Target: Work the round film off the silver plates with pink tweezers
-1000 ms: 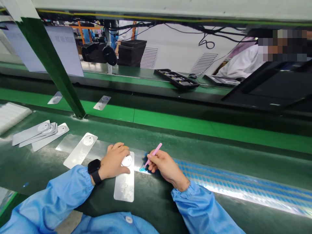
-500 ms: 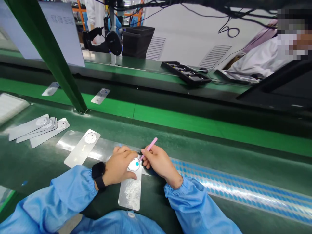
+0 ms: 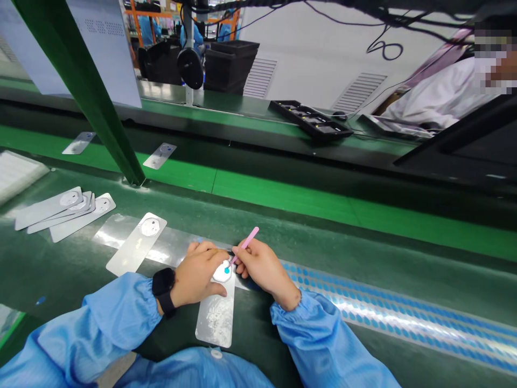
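Note:
A silver plate (image 3: 215, 323) with a round white area lies flat before me, and a small blue dot (image 3: 226, 270) shows in that circle. My left hand (image 3: 200, 274), wearing a black watch, holds the plate from its left side, thumb apart and fingers across its top end. Pinched in my right hand (image 3: 258, 264) are pink tweezers (image 3: 247, 243), their tip down at the blue dot. Whether the tip grips the dot is too small to tell. Under the hands runs a clear strip with rows of blue dots (image 3: 388, 318), extending to the right.
Another plate (image 3: 135, 245) lies to the left, near several overlapping plates (image 3: 60, 213). Beyond, two plates (image 3: 160, 156) (image 3: 78, 143) rest on a green belt (image 3: 258, 188). A green post (image 3: 89, 102) rises at left. A black tray (image 3: 309, 119) stands behind; a person in white sits at right.
The two plates on the belt have shifted slightly left. A figure in white at the back left has gone from view. My hands and the tweezers stay almost in place.

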### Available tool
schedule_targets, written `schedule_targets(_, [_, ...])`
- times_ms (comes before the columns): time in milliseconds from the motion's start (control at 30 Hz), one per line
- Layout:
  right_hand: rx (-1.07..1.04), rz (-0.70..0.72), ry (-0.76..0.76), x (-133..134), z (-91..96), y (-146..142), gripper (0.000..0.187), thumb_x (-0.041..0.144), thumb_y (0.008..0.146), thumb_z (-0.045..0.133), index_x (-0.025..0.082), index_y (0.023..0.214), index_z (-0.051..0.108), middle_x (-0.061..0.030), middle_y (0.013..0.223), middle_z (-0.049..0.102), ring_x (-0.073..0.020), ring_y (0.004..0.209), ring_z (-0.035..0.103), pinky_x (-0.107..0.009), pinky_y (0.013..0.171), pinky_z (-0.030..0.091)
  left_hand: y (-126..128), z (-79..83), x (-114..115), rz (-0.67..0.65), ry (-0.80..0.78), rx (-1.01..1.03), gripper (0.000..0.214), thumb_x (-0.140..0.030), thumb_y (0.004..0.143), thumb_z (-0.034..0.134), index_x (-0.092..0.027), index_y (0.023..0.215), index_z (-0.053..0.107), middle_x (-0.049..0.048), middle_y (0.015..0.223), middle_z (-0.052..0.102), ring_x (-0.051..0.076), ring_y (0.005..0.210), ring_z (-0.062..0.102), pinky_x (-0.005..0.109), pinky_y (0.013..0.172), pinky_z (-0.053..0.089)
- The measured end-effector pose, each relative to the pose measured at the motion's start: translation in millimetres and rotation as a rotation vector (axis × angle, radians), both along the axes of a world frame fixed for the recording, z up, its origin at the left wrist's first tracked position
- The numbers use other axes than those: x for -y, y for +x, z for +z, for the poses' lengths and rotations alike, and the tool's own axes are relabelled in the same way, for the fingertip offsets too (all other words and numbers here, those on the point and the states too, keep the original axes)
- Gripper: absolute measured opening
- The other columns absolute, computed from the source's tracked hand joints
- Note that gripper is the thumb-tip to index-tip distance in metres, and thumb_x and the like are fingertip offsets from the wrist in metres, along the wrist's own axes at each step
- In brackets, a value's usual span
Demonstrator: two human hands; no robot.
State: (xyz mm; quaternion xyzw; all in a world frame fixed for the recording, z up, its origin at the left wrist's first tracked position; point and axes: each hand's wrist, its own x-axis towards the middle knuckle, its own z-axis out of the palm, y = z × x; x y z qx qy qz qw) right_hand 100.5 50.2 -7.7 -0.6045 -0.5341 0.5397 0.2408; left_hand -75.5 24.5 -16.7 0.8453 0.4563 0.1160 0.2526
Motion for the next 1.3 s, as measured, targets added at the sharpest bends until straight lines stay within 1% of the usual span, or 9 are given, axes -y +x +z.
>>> schedule_targets(100, [0.004,-0.003,0.004,0.2,0.0,0.0,0.016,0.027,0.082,0.054,0.018,0.068,0.054,0.0034,0.047,0.059,-0.0089,0.037,0.054,-0.018,0.037,0.041,-0.2,-0.7,0.3,-0.001,0.003,-0.006,0.067,-0.041,0.06,0.084,-0.021,0.116,0.052,0.0052,0.112,0.064,0.026,0.108,0.049,0.04,0.088,0.031])
schedule_targets(400, [0.018,0.009,0.001,0.5,1.8,-0.3,0.014,0.028,0.081,0.055,0.019,0.069,0.053,0.0032,0.05,0.06,-0.01,0.039,0.055,-0.019,0.037,0.042,-0.4,0.3,0.5,-0.001,-0.002,-0.011,0.061,-0.043,0.064,0.081,-0.022,0.115,0.053,0.0064,0.112,0.064,0.027,0.107,0.049,0.04,0.087,0.031])
schedule_targets(633, [0.006,-0.011,0.021,2.8,4.2,-2.0,0.014,0.029,0.08,0.055,0.02,0.069,0.052,0.0031,0.051,0.06,-0.011,0.041,0.057,-0.02,0.039,0.044,-1.4,-0.3,1.4,-0.028,0.028,-0.021,0.055,-0.044,0.066,0.08,-0.023,0.112,0.058,0.0058,0.122,0.062,0.027,0.109,0.048,0.04,0.087,0.032])
schedule_targets(700, [0.007,-0.014,0.033,4.0,4.5,-1.9,0.013,0.028,0.08,0.055,0.02,0.07,0.051,0.0035,0.051,0.059,-0.0112,0.041,0.057,-0.02,0.04,0.044,-2.6,-2.2,1.8,-0.039,0.058,-0.032,0.051,-0.045,0.066,0.079,-0.024,0.108,0.061,0.0063,0.124,0.061,0.027,0.11,0.047,0.041,0.088,0.032])
schedule_targets(800, [0.02,-0.013,0.055,5.7,3.9,-1.3,0.012,0.027,0.081,0.054,0.02,0.071,0.051,0.004,0.05,0.059,-0.0114,0.042,0.058,-0.021,0.041,0.045,-4.2,-4.6,2.6,-0.052,0.1,-0.048,0.039,-0.047,0.066,0.079,-0.025,0.096,0.066,0.0054,0.125,0.06,0.029,0.111,0.046,0.043,0.087,0.032])
schedule_targets(900, [0.022,-0.011,0.066,6.5,1.1,-0.2,0.011,0.026,0.081,0.054,0.021,0.072,0.052,0.0035,0.052,0.06,-0.0117,0.043,0.059,-0.021,0.042,0.046,-4.4,-4.1,4.2,-0.056,0.134,-0.057,0.032,-0.048,0.066,0.079,-0.026,0.088,0.069,0.0044,0.124,0.06,0.029,0.109,0.047,0.044,0.086,0.031])
schedule_targets(1133, [-0.015,-0.005,0.084,6.3,-7.5,0.9,0.01,0.029,0.081,0.056,0.02,0.076,0.054,0.0015,0.058,0.065,-0.013,0.047,0.062,-0.022,0.044,0.049,-1.1,4.4,9.9,-0.04,0.165,-0.126,0.029,-0.048,0.071,0.076,-0.028,0.09,0.071,0.0036,0.12,0.062,0.028,0.109,0.046,0.045,0.085,0.029])
schedule_targets(1200, [-0.037,-0.025,0.068,5.9,-7.5,1.3,0.011,0.028,0.08,0.058,0.02,0.075,0.054,0.0014,0.057,0.064,-0.0125,0.046,0.062,-0.021,0.042,0.048,-0.4,6.0,11.3,-0.035,0.171,-0.144,0.029,-0.048,0.071,0.075,-0.028,0.092,0.071,0.0032,0.12,0.062,0.027,0.109,0.046,0.044,0.085,0.029])
schedule_targets(1300, [-0.121,-0.065,0.034,4.5,-7.4,3.6,0.015,0.031,0.078,0.059,0.018,0.071,0.054,0.0024,0.051,0.062,-0.0108,0.04,0.058,-0.02,0.039,0.045,0.3,7.4,13.1,-0.025,0.178,-0.172,0.031,-0.047,0.072,0.075,-0.028,0.095,0.07,0.0036,0.122,0.061,0.027,0.11,0.045,0.044,0.085,0.03])
